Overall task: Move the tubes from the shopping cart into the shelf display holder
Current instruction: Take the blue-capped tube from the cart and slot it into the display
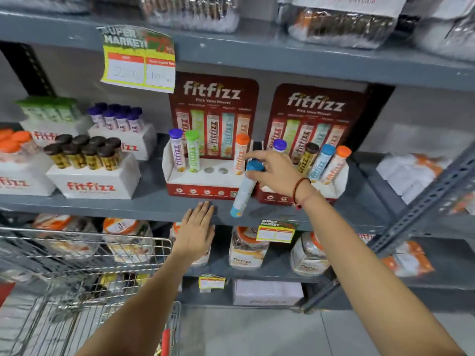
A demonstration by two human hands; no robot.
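Bright even indoor light, soft shadows, motion blur, wide-angle bending at edges

Price tag (pixel 138 59) handwriting blurred, illegible

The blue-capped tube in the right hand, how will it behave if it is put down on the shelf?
The blue-capped tube looks stiff: held only at the cap by the right hand, it hangs straight. Being round and smooth, it would probably roll lying down. Tall and narrow, it may tip outside the holder.
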